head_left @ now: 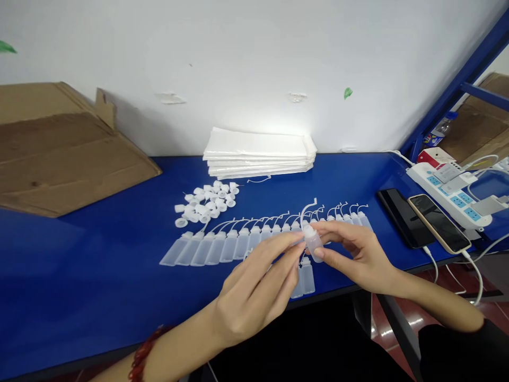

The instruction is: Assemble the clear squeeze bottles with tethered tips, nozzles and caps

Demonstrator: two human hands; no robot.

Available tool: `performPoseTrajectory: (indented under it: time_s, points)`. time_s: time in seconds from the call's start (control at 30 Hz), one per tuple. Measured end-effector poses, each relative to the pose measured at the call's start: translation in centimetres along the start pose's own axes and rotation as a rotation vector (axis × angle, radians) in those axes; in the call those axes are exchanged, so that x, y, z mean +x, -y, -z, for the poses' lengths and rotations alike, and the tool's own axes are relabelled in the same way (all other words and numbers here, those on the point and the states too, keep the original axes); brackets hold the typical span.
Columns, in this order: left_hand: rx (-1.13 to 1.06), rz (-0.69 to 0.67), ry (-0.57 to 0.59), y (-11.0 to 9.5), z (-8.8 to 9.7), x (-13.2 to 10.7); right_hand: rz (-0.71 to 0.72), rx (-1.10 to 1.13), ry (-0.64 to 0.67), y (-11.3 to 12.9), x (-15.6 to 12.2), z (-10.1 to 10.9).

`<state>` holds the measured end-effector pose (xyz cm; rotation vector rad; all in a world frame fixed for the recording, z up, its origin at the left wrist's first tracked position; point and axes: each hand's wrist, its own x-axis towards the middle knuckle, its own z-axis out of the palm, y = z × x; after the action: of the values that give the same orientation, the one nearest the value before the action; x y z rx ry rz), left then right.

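Note:
A small translucent squeeze bottle (pixel 314 245) is held slightly tilted above the blue table, with a thin curved white strip rising from its neck. My right hand (pixel 360 254) grips it from the right, thumb low on its body and fingers behind. From the left, my left hand (pixel 260 284) has its fingers pinched together at the bottle's neck; the exact contact is partly hidden. Behind and below the hands lies a long row of similar bottles (pixel 228 248), each with a thin bent strip at its neck. Nearer to me lie two more bottles (pixel 307 278), partly covered by my left hand.
A pile of white caps (pixel 207 204), some with needle tips, lies behind the row. Stacked white padded envelopes (pixel 258 151) stand against the wall. At left is a cardboard box (pixel 71 154); at right are two phones (pixel 439 223) with cables and a power strip (pixel 449 193).

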<state>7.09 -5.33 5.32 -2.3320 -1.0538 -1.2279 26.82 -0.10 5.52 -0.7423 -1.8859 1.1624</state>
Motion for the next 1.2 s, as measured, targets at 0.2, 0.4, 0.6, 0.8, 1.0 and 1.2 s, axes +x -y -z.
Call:
performPoseTrajectory:
  time_s: [0.2,0.4,0.6,0.8,1.0,1.2]
  points:
    - [-0.038,-0.060,0.032,0.1,-0.4,0.5,0.010,0.020,0.009,0.2,-0.1,-0.1]
    - [0.033,-0.161,0.072,0.3,-0.7,0.5,-0.106,0.137,0.006,0.4,-0.6,-0.2]
    - [0.006,-0.145,0.093,-0.2,-1.1,0.1,-0.212,0.090,0.074,0.6,-0.7,0.1]
    - [-0.148,-0.080,0.286,-0.8,-1.1,-0.8,-0.265,-0.145,0.105,0.6,-0.6,1.8]
    - [-0.229,-0.066,0.459,-1.2,-1.2,-1.5,-0.257,-0.128,0.000,1.2,-0.5,2.9]
    - [-0.198,-0.070,0.513,-1.1,-1.7,-1.8,-0.239,-0.101,0.007,1.2,-0.4,2.7]
